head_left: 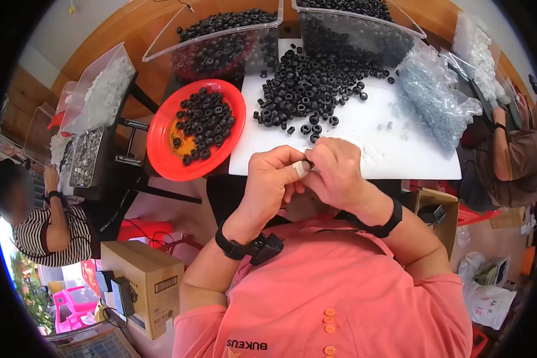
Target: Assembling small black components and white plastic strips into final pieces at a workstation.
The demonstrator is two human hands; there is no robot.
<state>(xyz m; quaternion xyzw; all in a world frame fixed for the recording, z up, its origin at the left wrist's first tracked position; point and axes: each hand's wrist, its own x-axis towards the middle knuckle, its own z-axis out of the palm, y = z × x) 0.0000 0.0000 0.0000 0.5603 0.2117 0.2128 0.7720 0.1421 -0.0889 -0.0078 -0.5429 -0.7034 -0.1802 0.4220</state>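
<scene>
The camera sits on the left side of the person's head and looks down. It sees over the pink shirt [340,268], which fills much of the bottom. The left hand [273,176] and right hand [338,173] are close, near the middle. Clear tubs [215,42] are farther off, at the top. The view is very wide and round, with bendy edges. Things by the rim look squished, so I can't really tell how far away they are.
</scene>
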